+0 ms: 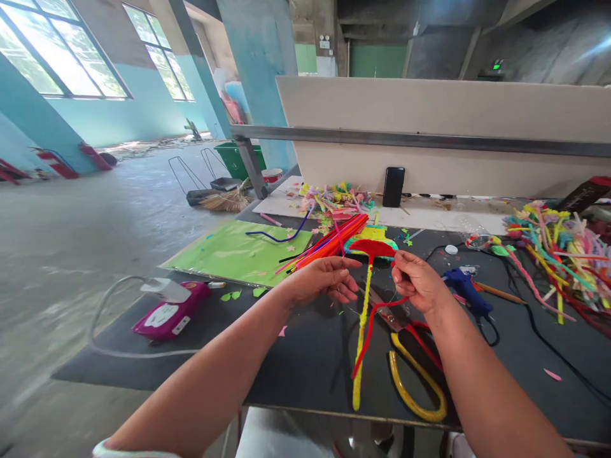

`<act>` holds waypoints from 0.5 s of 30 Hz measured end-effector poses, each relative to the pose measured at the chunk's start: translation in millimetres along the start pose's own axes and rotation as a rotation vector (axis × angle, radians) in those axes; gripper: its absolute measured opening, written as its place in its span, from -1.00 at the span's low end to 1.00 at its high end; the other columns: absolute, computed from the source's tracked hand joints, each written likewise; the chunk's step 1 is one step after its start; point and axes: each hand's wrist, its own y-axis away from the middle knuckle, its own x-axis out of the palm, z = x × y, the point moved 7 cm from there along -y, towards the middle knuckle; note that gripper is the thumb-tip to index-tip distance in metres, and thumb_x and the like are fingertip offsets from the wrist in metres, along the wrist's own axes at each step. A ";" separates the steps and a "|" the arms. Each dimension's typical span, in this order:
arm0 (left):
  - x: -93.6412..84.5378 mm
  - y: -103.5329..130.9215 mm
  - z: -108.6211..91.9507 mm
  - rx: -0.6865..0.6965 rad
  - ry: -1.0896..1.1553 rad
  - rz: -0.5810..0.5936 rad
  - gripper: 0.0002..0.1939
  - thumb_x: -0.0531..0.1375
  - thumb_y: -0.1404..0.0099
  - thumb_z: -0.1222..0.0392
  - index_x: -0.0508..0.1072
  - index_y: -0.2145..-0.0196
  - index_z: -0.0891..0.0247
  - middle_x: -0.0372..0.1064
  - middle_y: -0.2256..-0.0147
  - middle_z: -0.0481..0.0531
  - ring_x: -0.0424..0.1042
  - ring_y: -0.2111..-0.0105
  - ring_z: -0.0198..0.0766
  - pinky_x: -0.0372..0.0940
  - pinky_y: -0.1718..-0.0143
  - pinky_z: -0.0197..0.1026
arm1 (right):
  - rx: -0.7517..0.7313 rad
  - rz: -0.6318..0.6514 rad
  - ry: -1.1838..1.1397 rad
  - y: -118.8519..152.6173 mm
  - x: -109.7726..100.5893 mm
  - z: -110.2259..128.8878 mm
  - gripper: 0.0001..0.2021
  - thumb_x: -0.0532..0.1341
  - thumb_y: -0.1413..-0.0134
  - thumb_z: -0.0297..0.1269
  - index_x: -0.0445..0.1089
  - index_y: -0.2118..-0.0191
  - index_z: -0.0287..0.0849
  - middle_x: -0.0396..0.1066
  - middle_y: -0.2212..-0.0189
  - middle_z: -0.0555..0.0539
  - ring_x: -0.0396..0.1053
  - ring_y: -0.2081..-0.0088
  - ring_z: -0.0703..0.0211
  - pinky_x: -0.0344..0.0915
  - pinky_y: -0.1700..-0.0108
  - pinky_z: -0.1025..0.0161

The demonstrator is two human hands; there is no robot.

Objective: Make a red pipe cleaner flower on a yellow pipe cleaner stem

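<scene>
My right hand [416, 280] is closed in a pinch at the right end of a flat red fuzzy pipe-cleaner shape [371, 249]. From that shape a yellow pipe-cleaner stem [361, 337] hangs down toward the table edge. A loose length of red pipe cleaner [371, 331] curves down from beside my right hand and crosses the stem. To the left of the stem, my left hand [329, 278] has its fingers apart and holds nothing I can see. Large scissors [416, 381] with a yellow handle lie under and beside my right hand.
Behind my left hand lies a bundle of red and orange pipe cleaners [329, 245] by a green sheet [224, 251]. A blue glue gun [470, 294] and a multicoloured pile [554, 248] are right. A purple packet [169, 313] is left; a phone [393, 187] stands behind.
</scene>
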 end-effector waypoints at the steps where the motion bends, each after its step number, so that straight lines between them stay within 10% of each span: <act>1: 0.4 -0.2 0.8 -0.009 -0.013 0.009 -0.54 0.19 -0.24 0.16 0.25 -0.07 0.32 0.47 0.30 0.20 0.53 0.34 -0.15 0.40 0.34 -0.20 | 0.004 0.002 -0.007 0.2 0.1 0.2 -0.74 0.31 0.05 -0.16 0.21 0.43 -0.13 0.28 0.74 0.13 -0.17 0.79 0.50 -0.26 0.73 0.47; 15: 16.0 -2.2 5.2 0.042 0.285 0.065 -0.53 0.19 -0.24 0.18 0.27 -0.09 0.31 0.38 0.04 0.33 0.46 0.12 0.02 0.33 0.10 0.05 | -0.075 0.077 -0.082 3.2 7.7 5.4 -0.75 0.29 0.01 -0.15 0.21 0.42 -0.13 0.27 0.74 0.15 -0.18 0.80 0.50 -0.26 0.74 0.47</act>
